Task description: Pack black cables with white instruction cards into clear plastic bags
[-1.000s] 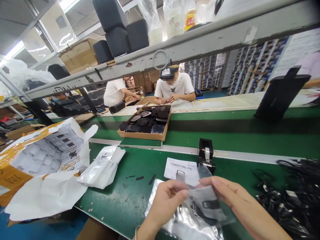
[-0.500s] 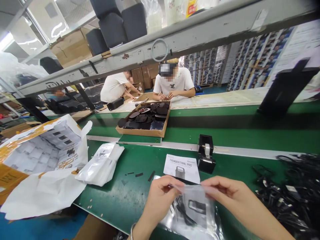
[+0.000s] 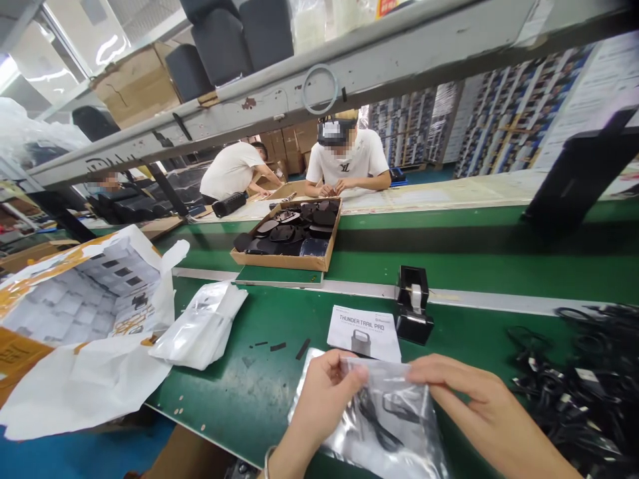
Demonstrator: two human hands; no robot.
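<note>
A clear plastic bag (image 3: 394,432) lies before me at the near edge of the green bench, with a black cable (image 3: 372,419) and a printed sheet visible inside. My left hand (image 3: 324,392) pinches the bag's top edge at its left end, thumb on the near side. At the right end of that edge, my right hand (image 3: 464,392) grips the plastic between thumb and fingers. Just beyond the bag rests a leaflet (image 3: 364,331) marked "Thunder Trail Pro". More silvery plastic shows beneath my left hand.
A black tape dispenser (image 3: 413,306) stands behind my right hand. Black cables (image 3: 574,392) are heaped at right. Stacked clear bags (image 3: 200,326) and an open carton (image 3: 90,293) occupy the left. Farther back is a tray (image 3: 279,261) of black parts; a co-worker (image 3: 349,163) sits beyond.
My left thumb has shifted along the bag's top edge, and my right hand has moved slightly right and down. The bag's front has turned a little, with both hands still on it.
</note>
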